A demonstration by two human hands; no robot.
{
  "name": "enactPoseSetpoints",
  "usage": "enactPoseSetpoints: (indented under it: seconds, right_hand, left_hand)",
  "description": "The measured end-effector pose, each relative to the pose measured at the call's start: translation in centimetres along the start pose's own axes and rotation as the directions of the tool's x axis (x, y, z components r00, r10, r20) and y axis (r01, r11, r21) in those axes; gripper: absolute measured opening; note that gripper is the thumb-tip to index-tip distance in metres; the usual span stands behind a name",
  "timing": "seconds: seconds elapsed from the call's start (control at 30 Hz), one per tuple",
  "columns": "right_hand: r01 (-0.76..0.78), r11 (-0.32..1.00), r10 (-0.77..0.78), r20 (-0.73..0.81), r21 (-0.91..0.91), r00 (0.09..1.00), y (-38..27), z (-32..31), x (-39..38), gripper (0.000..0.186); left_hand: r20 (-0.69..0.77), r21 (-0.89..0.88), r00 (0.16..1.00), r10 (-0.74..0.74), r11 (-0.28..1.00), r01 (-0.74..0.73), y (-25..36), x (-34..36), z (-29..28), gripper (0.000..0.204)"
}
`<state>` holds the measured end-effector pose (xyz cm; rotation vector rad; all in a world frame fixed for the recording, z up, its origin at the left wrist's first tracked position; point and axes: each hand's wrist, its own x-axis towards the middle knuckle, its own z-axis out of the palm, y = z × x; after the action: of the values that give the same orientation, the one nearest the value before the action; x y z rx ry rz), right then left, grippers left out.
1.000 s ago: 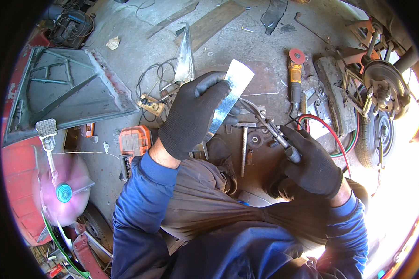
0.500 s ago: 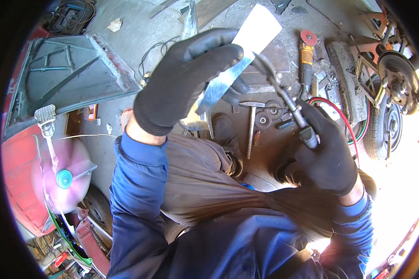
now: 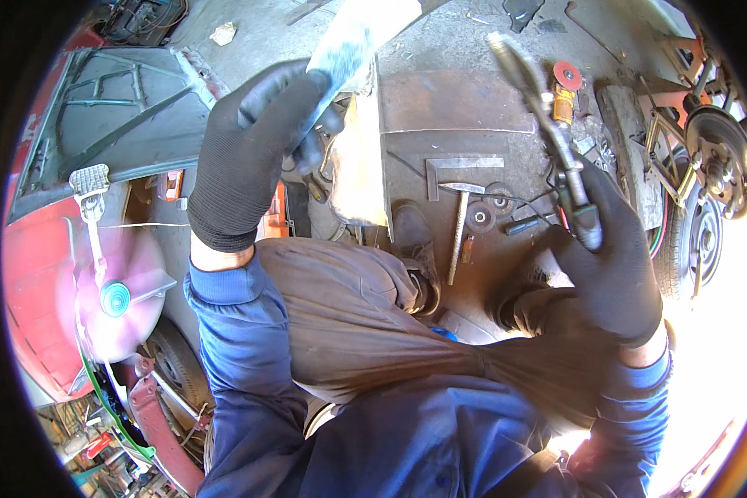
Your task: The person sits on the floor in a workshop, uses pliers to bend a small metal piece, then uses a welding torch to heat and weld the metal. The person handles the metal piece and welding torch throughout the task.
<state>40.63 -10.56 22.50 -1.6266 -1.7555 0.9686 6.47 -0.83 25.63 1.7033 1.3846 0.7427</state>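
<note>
My left hand (image 3: 249,149), in a black glove, grips a shiny strip of sheet metal (image 3: 344,54) raised at the top, its far end washed out by light. In my gloved right hand (image 3: 614,266) is the handle of a gas torch (image 3: 552,124); its tip points up and away, a little blurred. The torch and the strip are well apart. Below the left hand stands a bent piece of sheet metal (image 3: 361,166). On the floor between the hands lie a hammer (image 3: 459,228), a metal square (image 3: 465,163) and grinding discs (image 3: 480,216).
An angle grinder (image 3: 563,100) with a red disc lies beyond the torch, near a long block (image 3: 631,141). A brake disc (image 3: 714,137) and wheel (image 3: 701,241) stand at right. A spinning fan (image 3: 114,299) and a grey-green vehicle panel (image 3: 124,120) are at left. A flat plate (image 3: 456,100) lies ahead.
The strip and my left hand have moved left and away from the torch. My right hand has shifted slightly right and the torch tip now points farther forward, baring the floor between them.
</note>
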Motion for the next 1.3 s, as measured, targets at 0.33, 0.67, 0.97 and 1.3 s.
enactPoseSetpoints:
  seconds: [0.33,0.67,0.97,1.3]
  right_hand:
    - [-0.078,0.975,0.000,0.353,0.207,0.936,-0.7,-0.8,-1.1,0.053]
    - [-0.427,0.881,0.191,0.670,0.206,0.717,0.8,0.0,-1.4,0.053]
    - [-0.585,0.717,0.191,0.700,0.379,0.688,2.2,0.5,-1.9,0.059]
    - [-0.273,0.942,0.173,0.417,0.194,0.892,1.5,-1.2,-1.4,0.046]
  left_hand:
    - [0.649,0.152,0.749,0.131,0.943,-0.297,-3.0,-2.9,6.8,0.026]
    - [0.423,0.430,0.883,0.204,0.813,-0.394,-4.1,-5.1,10.2,0.026]
    - [0.302,0.462,0.922,0.240,0.810,-0.362,-4.1,-5.2,11.5,0.021]
    - [0.529,0.086,0.808,0.260,0.931,-0.356,-5.6,-1.7,7.0,0.025]
